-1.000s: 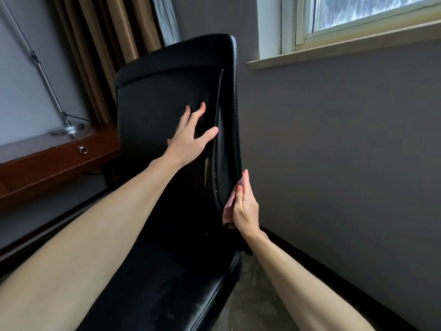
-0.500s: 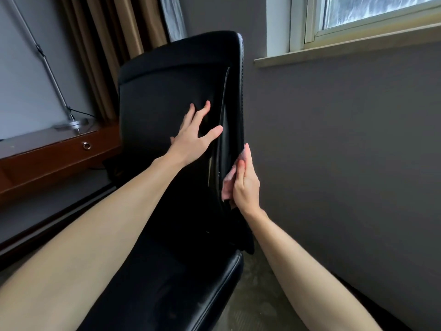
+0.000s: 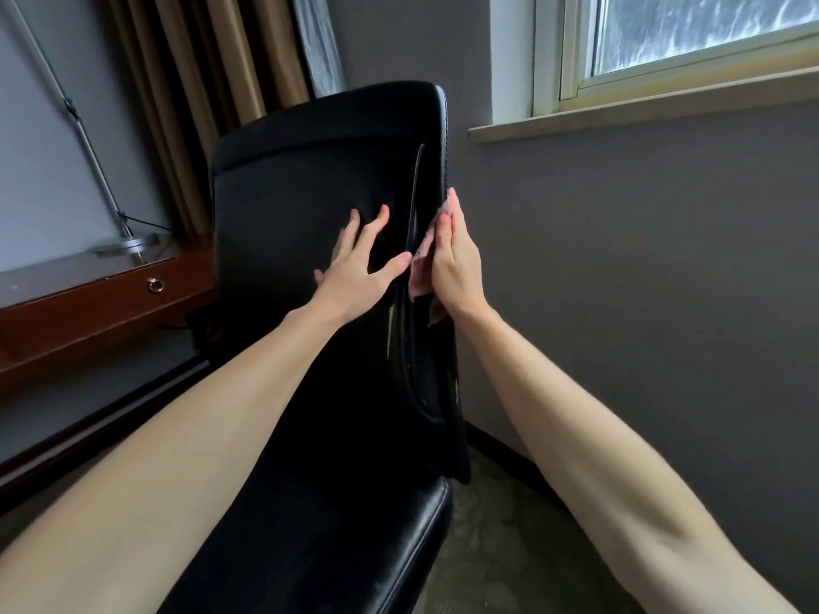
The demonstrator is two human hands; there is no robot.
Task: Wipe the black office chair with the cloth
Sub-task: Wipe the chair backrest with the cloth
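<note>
Risen up the stiff, slick edge of the chair [image 3: 301, 206], right hand [image 3: 456, 263] presses the limp cloth [image 3: 420, 265] with straight fingers [image 3: 453, 214] while left hand [image 3: 354, 270], splayed open, steadies it.

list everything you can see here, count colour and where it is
chair: 1, black, centre, back upright
cloth: 1, pinkish, between the right hand and the chair's right edge
desk: 1, brown wood, left
lamp: 1, silver, on the desk
curtain: 1, tan, upper left behind the chair
window: 1, white frame, upper right
wall: 1, grey, right, under the window
floor: 1, mottled grey-green, lower right beside the chair
left hand: 1, fingers spread flat on the front of the chair's back
right hand: 1, straight fingers pressing the cloth on the chair's edge
</note>
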